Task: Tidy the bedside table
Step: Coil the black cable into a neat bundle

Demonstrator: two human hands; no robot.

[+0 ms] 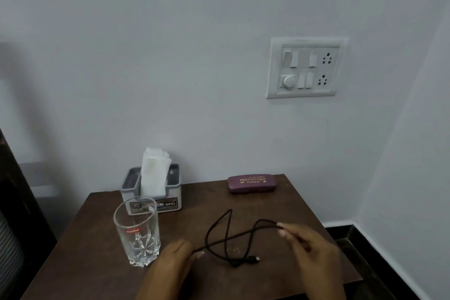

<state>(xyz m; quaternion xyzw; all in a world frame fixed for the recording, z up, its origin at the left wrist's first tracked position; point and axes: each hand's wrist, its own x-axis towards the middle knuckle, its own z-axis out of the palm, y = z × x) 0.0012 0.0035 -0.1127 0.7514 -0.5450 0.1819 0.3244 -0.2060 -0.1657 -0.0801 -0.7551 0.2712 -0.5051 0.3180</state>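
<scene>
A black charging cable lies in loose loops on the dark brown bedside table, its plug end near the front middle. My left hand pinches one part of the cable at its left side. My right hand pinches another part at the right, lifted slightly above the tabletop. An empty clear glass stands at the front left, just left of my left hand. Behind it sits a grey tissue holder with white tissue sticking up. A maroon spectacle case lies shut at the back right.
A white switch and socket panel is on the wall above the table's right side. A dark wooden bed frame borders the left. To the right the table edge drops to a dark floor strip along the wall.
</scene>
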